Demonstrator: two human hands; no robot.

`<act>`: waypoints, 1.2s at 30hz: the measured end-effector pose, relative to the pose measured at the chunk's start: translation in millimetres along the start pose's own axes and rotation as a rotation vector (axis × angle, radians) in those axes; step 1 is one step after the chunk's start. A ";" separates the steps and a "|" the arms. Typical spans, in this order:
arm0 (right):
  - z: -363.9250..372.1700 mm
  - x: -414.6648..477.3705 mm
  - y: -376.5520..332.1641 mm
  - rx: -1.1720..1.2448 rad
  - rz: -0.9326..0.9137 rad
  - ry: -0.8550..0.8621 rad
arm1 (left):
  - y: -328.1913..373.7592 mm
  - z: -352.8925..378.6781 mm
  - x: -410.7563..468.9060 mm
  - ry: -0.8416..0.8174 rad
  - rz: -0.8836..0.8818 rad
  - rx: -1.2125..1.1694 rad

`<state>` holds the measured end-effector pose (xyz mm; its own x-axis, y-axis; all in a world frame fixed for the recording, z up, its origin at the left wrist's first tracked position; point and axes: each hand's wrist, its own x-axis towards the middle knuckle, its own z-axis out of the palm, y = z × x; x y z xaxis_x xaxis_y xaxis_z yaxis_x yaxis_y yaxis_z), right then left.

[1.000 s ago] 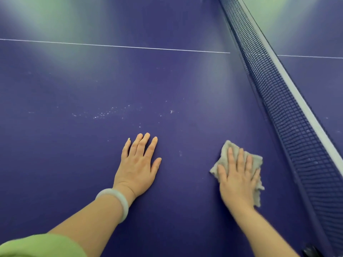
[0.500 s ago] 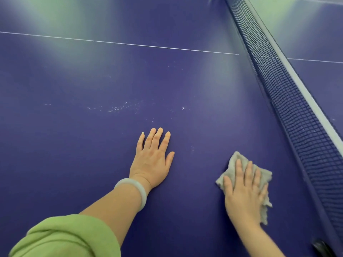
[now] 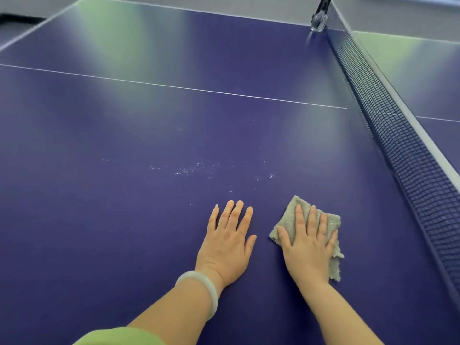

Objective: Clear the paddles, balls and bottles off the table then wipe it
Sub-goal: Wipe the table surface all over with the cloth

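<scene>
- The small grey-beige terry cloth lies flat on the dark blue table-tennis desk, near the dark mesh net.
- The right hand presses the cloth with straight, spread fingers and grips nothing.
- The left hand rests flat on the bare desk just beside it and holds nothing.
- The cloth looks soft, light and limp. It would likely bunch if pushed by a corner, so a flat palm over its middle suits.
- No bottle or other container is in view.

The worktop is violet-blue with a thin white line and white specks. At 2 o'clock the net is dark blue grid mesh, white-edged. The cloth is grey-beige, the bangle pale green-white, the sleeve lime.
</scene>
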<state>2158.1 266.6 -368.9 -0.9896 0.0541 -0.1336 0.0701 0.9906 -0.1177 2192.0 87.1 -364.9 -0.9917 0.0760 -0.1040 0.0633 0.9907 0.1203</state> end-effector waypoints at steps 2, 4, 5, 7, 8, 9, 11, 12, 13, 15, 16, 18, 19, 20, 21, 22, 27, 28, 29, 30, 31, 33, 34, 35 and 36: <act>3.3 -12.0 -12.4 -0.017 -0.098 0.028 | -1.3 -2.4 -1.5 0.004 0.019 -0.017; 2.2 -13.5 -14.7 -0.019 -0.133 0.031 | -4.8 -6.7 -3.7 0.044 0.035 -0.111; 1.9 -11.4 -13.4 -0.025 -0.144 0.032 | -8.3 -10.7 -5.6 0.085 0.011 -0.188; 1.5 -4.0 -10.2 -0.054 -0.168 0.038 | -20.8 -18.4 -9.0 0.214 -0.095 -0.298; 1.2 -0.3 -9.7 -0.059 -0.169 0.040 | -31.0 -20.8 -11.9 0.280 -0.172 -0.298; 0.7 4.6 -10.4 -0.054 -0.165 0.045 | -43.5 -22.5 -13.5 0.328 -0.265 -0.277; -0.8 12.9 -13.4 -0.044 -0.144 0.042 | -71.0 -25.4 -14.4 0.319 -0.452 -0.234; -1.9 17.9 -15.1 -0.047 -0.129 0.038 | -83.4 -26.5 -12.8 0.269 -0.527 -0.220; -2.4 23.2 -17.4 -0.055 -0.105 0.032 | -93.4 -26.5 -10.0 0.220 -0.580 -0.207; -3.6 35.7 -26.3 -0.048 -0.036 0.026 | -104.0 -24.6 0.1 0.173 -0.636 -0.184; -4.1 41.5 -32.8 -0.026 -0.008 0.025 | -104.5 -23.3 5.5 0.155 -0.654 -0.164; -3.5 46.5 -47.0 -0.010 -0.030 0.015 | -101.8 -19.4 11.7 0.130 -0.678 -0.097; -2.2 45.9 -51.5 -0.018 -0.099 0.019 | -100.9 -16.7 13.4 0.136 -0.685 -0.068; -0.6 43.1 -52.7 -0.015 -0.195 0.018 | -100.8 -14.0 13.2 0.147 -0.686 -0.051; 1.1 40.6 -48.3 -0.003 -0.300 -0.002 | -100.8 -11.7 12.8 0.160 -0.681 -0.042; 1.9 39.7 -39.3 0.012 -0.397 -0.036 | -101.4 -10.5 12.2 0.170 -0.672 -0.042; -14.6 98.6 19.5 -0.051 -0.185 -0.031 | -101.4 -11.8 13.5 0.166 -0.672 -0.050; -20.6 118.2 20.8 -0.046 -0.052 -0.033 | -100.3 -12.5 13.9 0.161 -0.674 -0.047; -26.4 137.0 14.6 -0.019 0.055 -0.046 | -100.4 -13.0 13.8 0.154 -0.679 -0.041; -31.4 153.3 1.9 0.020 0.122 -0.056 | -100.6 -13.5 14.1 0.147 -0.684 -0.034; -33.5 164.2 -15.2 0.045 0.147 -0.068 | -100.9 -13.9 14.2 0.141 -0.688 -0.028; -30.3 168.5 -52.9 0.046 0.037 -0.086 | -100.5 -14.3 13.8 0.124 -0.690 -0.024; -25.2 161.0 -71.0 0.029 -0.110 -0.083 | -100.4 -14.4 13.9 0.119 -0.694 -0.024; -18.1 147.0 -85.0 0.020 -0.292 -0.074 | -100.5 -14.7 13.9 0.117 -0.697 -0.024; -11.7 130.8 -92.3 0.013 -0.472 -0.074 | -101.0 -15.0 14.3 0.117 -0.701 -0.025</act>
<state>2020.7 183.8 -364.0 -0.9019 -0.4111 -0.1326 -0.3831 0.9030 -0.1944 2169.7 -13.6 -363.8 -0.8035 -0.5924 -0.0582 -0.5953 0.7989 0.0865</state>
